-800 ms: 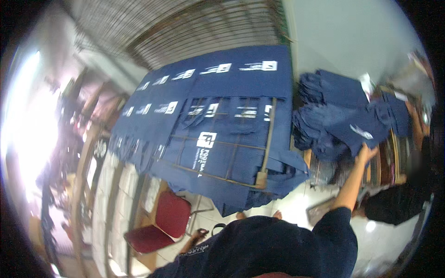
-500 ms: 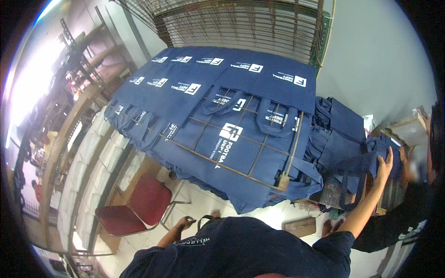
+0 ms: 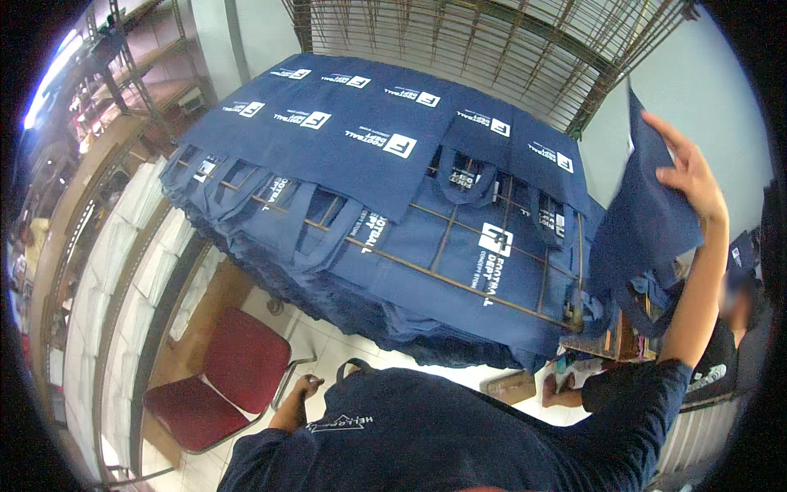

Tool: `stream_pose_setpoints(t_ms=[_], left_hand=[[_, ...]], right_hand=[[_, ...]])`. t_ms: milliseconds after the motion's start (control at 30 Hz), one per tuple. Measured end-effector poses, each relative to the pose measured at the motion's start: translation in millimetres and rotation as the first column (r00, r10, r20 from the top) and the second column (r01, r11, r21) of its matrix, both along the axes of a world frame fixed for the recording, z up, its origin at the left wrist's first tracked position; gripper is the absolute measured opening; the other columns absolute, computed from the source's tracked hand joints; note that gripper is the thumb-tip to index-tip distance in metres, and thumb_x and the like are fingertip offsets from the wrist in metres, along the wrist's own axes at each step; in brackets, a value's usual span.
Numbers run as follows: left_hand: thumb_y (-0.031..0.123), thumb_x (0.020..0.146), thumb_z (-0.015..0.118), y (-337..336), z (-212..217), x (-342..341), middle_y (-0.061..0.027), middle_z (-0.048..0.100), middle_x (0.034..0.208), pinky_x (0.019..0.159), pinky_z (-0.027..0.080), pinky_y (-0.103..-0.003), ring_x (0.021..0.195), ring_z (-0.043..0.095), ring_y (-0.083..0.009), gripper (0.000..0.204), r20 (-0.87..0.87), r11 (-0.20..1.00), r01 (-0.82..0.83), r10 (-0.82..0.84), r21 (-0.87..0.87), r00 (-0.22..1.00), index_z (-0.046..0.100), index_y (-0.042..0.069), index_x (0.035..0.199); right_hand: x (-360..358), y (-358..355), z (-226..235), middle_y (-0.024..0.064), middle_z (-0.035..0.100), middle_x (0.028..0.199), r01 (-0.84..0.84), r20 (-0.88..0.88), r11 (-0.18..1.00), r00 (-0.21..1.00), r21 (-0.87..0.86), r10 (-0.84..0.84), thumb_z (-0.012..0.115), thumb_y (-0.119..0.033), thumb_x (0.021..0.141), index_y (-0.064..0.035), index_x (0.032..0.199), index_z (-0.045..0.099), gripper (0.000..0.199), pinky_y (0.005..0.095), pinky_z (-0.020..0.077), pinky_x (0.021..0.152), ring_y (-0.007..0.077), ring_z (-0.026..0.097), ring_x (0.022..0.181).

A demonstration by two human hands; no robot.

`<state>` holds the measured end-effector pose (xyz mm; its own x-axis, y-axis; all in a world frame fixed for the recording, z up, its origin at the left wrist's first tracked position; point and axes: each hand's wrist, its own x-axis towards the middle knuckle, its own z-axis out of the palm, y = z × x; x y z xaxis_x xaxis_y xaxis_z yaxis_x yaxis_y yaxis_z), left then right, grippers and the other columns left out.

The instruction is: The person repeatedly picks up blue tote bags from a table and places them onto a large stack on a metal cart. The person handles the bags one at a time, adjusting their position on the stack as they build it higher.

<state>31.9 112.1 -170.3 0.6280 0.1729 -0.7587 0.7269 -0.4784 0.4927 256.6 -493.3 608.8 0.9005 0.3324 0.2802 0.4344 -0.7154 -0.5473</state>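
My right hand (image 3: 690, 176), raised at the right, grips the upper part of a navy tote bag (image 3: 643, 217) that hangs down beside the table's right corner. Dark strap loops dangle around its lower end. Low at my side, my left hand (image 3: 307, 385) has its fingers curled together; whatever they may hold is too small to make out. In front of me, navy tote bags with white prints (image 3: 328, 156) lie in overlapping rows over a rusty wire-mesh rack (image 3: 447, 246). Handles of several bags loop over the wires.
More wire racks (image 3: 492, 49) stand tilted behind the bags. A red chair (image 3: 246, 361) is at lower left, by shelves with white stacks (image 3: 135, 254). Another person in dark clothes (image 3: 721, 353) sits at the right, near a cardboard box (image 3: 508, 385) on the floor.
My right hand has risen from the bag pile at the right, lifting a navy tote bag. The view has shifted and turned toward the right. My left hand stays low.
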Motion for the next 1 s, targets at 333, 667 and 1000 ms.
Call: stream_pose_setpoints(t_ms=[333, 667, 1000], left_hand=[[0.033, 0.083, 0.073, 98, -33, 18, 0.0013, 0.05, 0.06, 0.045, 0.034, -0.032, 0.052, 0.044, -0.0137, 0.032, -0.16, 0.975, -0.041, 0.005, -0.219, 0.987, 0.05, 0.012, 0.078], [0.048, 0.077, 0.072, 58, -30, 52, -0.0173, 0.068, 0.092, 0.082, 0.048, -0.038, 0.09, 0.064, -0.0265, 0.051, -0.036, 0.984, 0.131, -0.136, -0.12, 0.99, 0.069, 0.003, 0.1], [0.041, 0.082, 0.07, 82, -45, 53, -0.0126, 0.066, 0.091, 0.073, 0.049, -0.035, 0.076, 0.06, -0.0217, 0.049, -0.103, 0.976, 0.076, -0.098, -0.204, 0.99, 0.062, 0.001, 0.11]], right_hand=[[13, 123, 8, 0.0161, 0.041, 0.145, -0.062, 0.198, 0.988, 0.98, 0.14, 0.033, 0.073, -0.028, 0.065, 0.0041, 0.141, 0.04, 0.088, 0.0335, 0.0212, 0.115, 0.0239, 0.036, 0.136], [45, 91, -228, 0.0149, 0.031, 0.152, 0.374, -0.171, 0.706, 0.924, 0.601, -0.343, 0.063, -0.004, 0.068, 0.0042, 0.142, 0.037, 0.079, 0.034, 0.0172, 0.116, 0.0221, 0.021, 0.145], [47, 118, -247, 0.0125, 0.034, 0.15, 0.538, -0.438, 0.554, 0.842, 0.635, -0.316, 0.058, 0.007, 0.072, -0.0003, 0.143, 0.038, 0.074, 0.0283, 0.0345, 0.105, 0.0194, 0.035, 0.135]])
